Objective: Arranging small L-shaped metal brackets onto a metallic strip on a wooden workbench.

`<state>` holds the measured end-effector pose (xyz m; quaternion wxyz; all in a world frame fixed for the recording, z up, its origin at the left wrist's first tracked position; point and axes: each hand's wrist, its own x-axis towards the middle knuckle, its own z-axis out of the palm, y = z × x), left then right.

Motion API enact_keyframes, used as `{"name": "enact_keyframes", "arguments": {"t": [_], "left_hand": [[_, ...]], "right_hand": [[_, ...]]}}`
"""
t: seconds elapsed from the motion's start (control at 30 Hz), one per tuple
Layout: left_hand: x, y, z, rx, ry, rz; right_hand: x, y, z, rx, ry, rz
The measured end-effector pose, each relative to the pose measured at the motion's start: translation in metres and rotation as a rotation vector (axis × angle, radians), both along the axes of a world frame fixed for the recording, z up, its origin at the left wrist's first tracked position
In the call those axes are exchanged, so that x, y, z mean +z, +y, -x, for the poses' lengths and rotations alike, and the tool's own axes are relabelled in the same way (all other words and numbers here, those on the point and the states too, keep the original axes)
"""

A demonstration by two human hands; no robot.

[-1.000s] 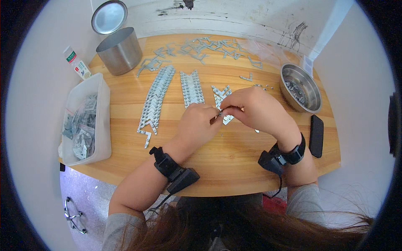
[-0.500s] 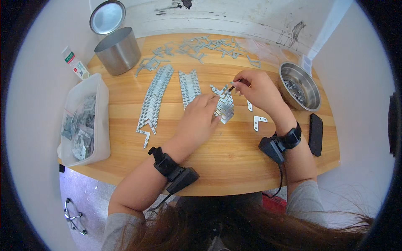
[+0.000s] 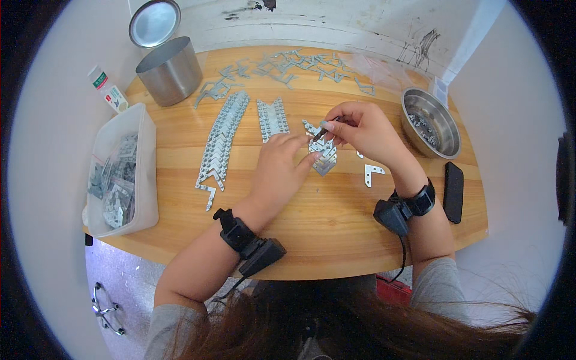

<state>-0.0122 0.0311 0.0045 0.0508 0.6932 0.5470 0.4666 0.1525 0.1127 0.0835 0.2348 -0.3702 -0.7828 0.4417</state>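
Note:
My right hand (image 3: 367, 133) pinches a slim dark pen-like tool (image 3: 318, 135), its tip down at a group of overlapping L-shaped metal brackets (image 3: 325, 159). At the left edge of that group rests my left hand (image 3: 277, 163), thumb and fingers apart, holding nothing. Left of it, a shorter row of brackets (image 3: 273, 117) runs partly under my left hand. A longer curved row of brackets dotted with small round pieces (image 3: 222, 141) lies further left. One loose L-shaped bracket (image 3: 368, 175) sits below my right wrist; another is mostly hidden by that hand.
Many loose brackets (image 3: 294, 65) lie scattered along the table's far side. A steel bowl (image 3: 447, 135) with small metal parts and a black phone (image 3: 453, 192) are at right. At left stand a plastic bin of bagged parts (image 3: 147, 174), a steel pot (image 3: 171, 72) and a white bottle (image 3: 109, 91).
My right hand has moved slightly left and the dark tool now points down-left at the brackets. My left thumb and fingers have spread further apart.

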Motion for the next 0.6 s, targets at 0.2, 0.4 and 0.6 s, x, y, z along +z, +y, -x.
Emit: {"name": "enact_keyframes", "arguments": {"t": [0.2, 0.4, 0.6], "left_hand": [[0.003, -0.0005, -0.0006, -0.049, -0.173, 0.047], [0.0034, 0.0004, -0.001, -0.044, -0.137, -0.017], [0.0051, 0.0003, -0.0035, -0.049, -0.175, -0.091]], "right_hand": [[0.0057, -0.0067, 0.0018, 0.031, 0.014, 0.026], [0.0026, -0.0049, 0.001, 0.034, 0.016, 0.021], [-0.0026, -0.0023, -0.0014, 0.034, 0.045, -0.02]]}}
